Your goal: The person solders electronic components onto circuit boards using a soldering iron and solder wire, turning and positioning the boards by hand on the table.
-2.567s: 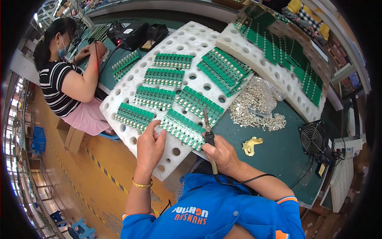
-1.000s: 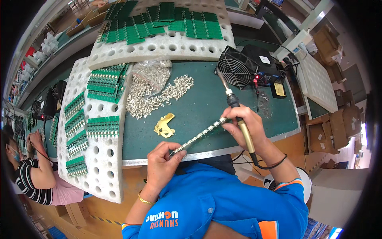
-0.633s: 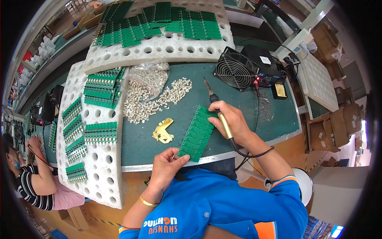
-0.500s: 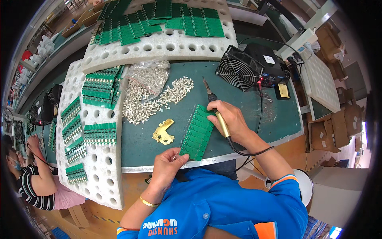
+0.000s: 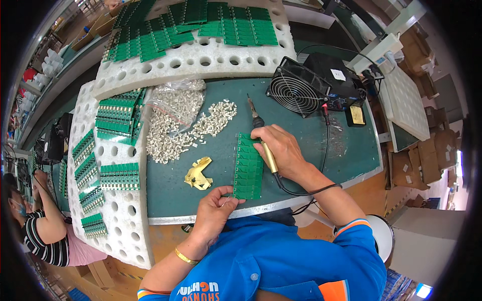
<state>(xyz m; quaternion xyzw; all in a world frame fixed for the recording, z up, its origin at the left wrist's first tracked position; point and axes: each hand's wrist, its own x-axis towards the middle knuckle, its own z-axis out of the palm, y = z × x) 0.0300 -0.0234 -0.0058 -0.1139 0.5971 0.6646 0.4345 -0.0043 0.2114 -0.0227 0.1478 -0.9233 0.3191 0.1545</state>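
Observation:
My right hand (image 5: 283, 153) is closed around the gold handle of a soldering iron (image 5: 271, 159), its metal tip pointing away from me over the table. The same hand's fingers also meet the upper right of a green circuit board panel (image 5: 248, 170). Pinched at its lower left corner, that panel is held by my left hand (image 5: 216, 208); something thin and pale shows by the fingertips. Left of the panel lies a crumpled piece of yellow tape or foil (image 5: 199, 174). Beyond it, a heap of small white connectors (image 5: 168, 143) spreads beside an open clear plastic bag (image 5: 181, 98) of them.
White foam boards with holes (image 5: 119, 213) carry several green panels (image 5: 119, 176) at left and far side. A black fan (image 5: 297, 89), a soldering station (image 5: 335, 80) and a yellow sponge tray (image 5: 357, 115) stand back right. The iron's cord crosses my right forearm. Another person (image 5: 47, 226) sits far left.
The panel has turned from a slant to nearly upright in view. Both hands still hold what they held; the whole scene has shifted slightly left.

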